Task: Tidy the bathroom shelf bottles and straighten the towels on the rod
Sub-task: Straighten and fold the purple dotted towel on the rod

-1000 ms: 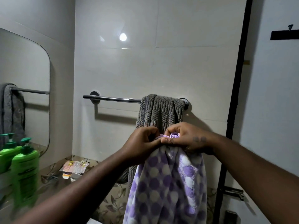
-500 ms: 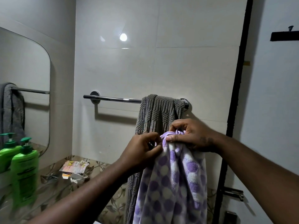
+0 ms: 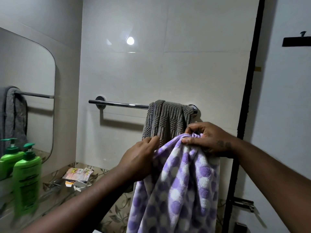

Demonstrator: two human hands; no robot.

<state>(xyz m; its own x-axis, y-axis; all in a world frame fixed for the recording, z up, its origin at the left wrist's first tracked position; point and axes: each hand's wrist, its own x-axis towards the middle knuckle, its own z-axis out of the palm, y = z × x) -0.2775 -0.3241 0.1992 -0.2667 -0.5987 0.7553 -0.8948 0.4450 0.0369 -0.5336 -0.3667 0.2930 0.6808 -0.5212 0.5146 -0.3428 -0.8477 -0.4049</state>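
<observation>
Right hand pinching bunched top edge of purple dotted towel, rest hanging straight down below the grip. Left hand loosely curled against towel's left fold, firm hold unclear. Bare stretch of rod up and left of both grips, axis horizontal, nearer the left; grey towel just behind.

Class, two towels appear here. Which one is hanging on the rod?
The grey ribbed towel hangs over the rod. The purple spotted towel is off it, held by both hands.
</observation>
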